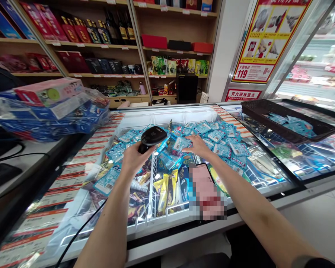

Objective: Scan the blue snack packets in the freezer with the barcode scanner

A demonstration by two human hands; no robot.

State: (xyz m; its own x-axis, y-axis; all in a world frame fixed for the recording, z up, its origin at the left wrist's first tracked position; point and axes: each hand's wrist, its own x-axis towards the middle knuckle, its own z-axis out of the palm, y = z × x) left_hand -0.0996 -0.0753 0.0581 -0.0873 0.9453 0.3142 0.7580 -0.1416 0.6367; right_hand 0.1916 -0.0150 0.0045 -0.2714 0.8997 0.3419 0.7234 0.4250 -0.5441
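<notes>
My left hand (136, 159) grips a black barcode scanner (154, 135) above the freezer's glass top, its head tilted forward and to the right. A black cable runs down past the left forearm. My right hand (197, 146) has its fingers closed at the edge of a light blue packet (182, 143) with a printed barcode. Many similar blue packets (216, 135) lie spread on the glass around both hands. A phone (208, 190) with a blurred-out screen rests on the glass near the front edge.
Wrapped ice creams (167, 190) show through the glass in wire baskets. At left stands a plastic-wrapped stack of boxes (53, 108). A dark brown basket (287, 121) on the right holds blue packets. Price labels (58, 197) line the glass; stocked shelves (100, 44) stand behind.
</notes>
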